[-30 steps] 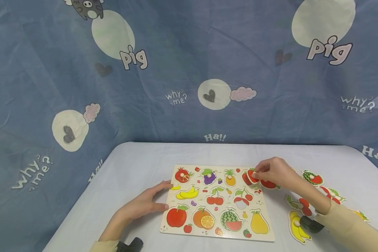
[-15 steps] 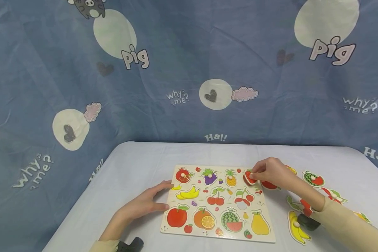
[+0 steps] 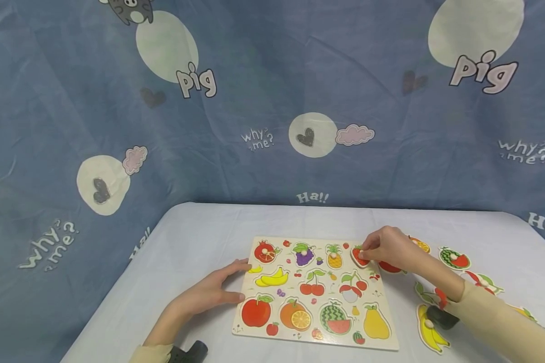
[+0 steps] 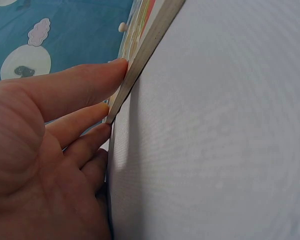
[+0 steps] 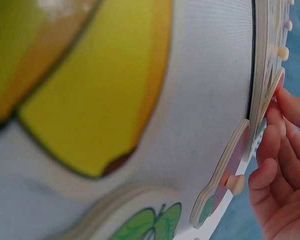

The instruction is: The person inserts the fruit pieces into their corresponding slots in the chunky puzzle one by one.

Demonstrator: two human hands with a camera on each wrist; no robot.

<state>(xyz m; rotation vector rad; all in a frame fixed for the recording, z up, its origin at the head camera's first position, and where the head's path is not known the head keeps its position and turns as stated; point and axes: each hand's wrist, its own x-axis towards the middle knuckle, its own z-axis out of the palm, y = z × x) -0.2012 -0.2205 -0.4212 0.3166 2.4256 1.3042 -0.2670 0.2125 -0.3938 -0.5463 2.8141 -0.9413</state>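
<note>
Head view: strawberry piece [image 3: 359,256] at the far right corner of the puzzle board [image 3: 386,344], pinched between thumb and fingers of the right hand [image 3: 392,247]. Tilted against the board in the right wrist view; whether partly seated, cannot tell. Peg out of sight, so hold on peg or on edge also cannot tell. Left hand [image 3: 213,287] at the board's left edge, thumb and forefinger apart, tips touching the rim. Strawberry piece likely light, stiff, thin wood; perhaps a little slick on the printed face, hardly fragile. Probably best taken by a peg, going by the round knob [image 5: 235,184] on the loose red piece [image 5: 232,162] just beside the board. Board stiff too by the look of it, perhaps apt to slide; best steadied at the rim. Farther right, loose on the white-covered table [image 3: 236,222]: banana piece [image 3: 429,330], watermelon piece [image 3: 454,259], orange piece [image 3: 420,244], others partly behind the sleeve [image 3: 495,312]. Tabletop mostly smooth. Behind, blue backdrop [image 3: 254,181], lightly creased, printed with pale discs, hearts, clouds and lettering; room beyond hidden.
</note>
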